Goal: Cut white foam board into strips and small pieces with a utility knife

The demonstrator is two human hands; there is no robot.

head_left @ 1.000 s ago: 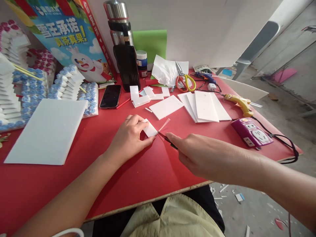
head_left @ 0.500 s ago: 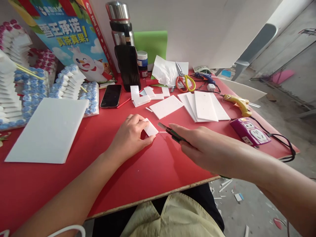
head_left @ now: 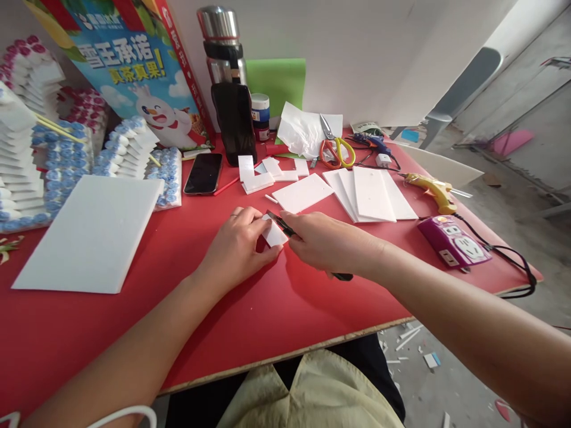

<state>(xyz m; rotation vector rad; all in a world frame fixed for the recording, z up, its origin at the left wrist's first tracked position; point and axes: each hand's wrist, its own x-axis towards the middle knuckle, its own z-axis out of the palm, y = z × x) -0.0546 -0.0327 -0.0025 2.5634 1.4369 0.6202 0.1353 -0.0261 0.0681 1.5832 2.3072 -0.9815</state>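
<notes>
My left hand (head_left: 236, 246) presses a small white foam piece (head_left: 273, 234) flat on the red table (head_left: 267, 303), fingers curled over it. My right hand (head_left: 325, 241) grips a dark utility knife (head_left: 285, 226); its blade tip rests on the top edge of the foam piece, and the handle end sticks out behind my wrist. A tiny foam sliver (head_left: 269, 198) lies just beyond.
White foam sheets (head_left: 370, 193), a white foam rectangle (head_left: 302, 193) and small offcuts (head_left: 259, 172) lie behind. A large foam board (head_left: 89, 232) is at left, a phone (head_left: 203, 173), scissors (head_left: 334, 148), a glue gun (head_left: 430, 187) and a purple power strip (head_left: 455, 241) at right.
My right hand moved left and forward, bringing the knife from the foam piece's right side up onto its top edge. The thin cut strip seen earlier is gone from view.
</notes>
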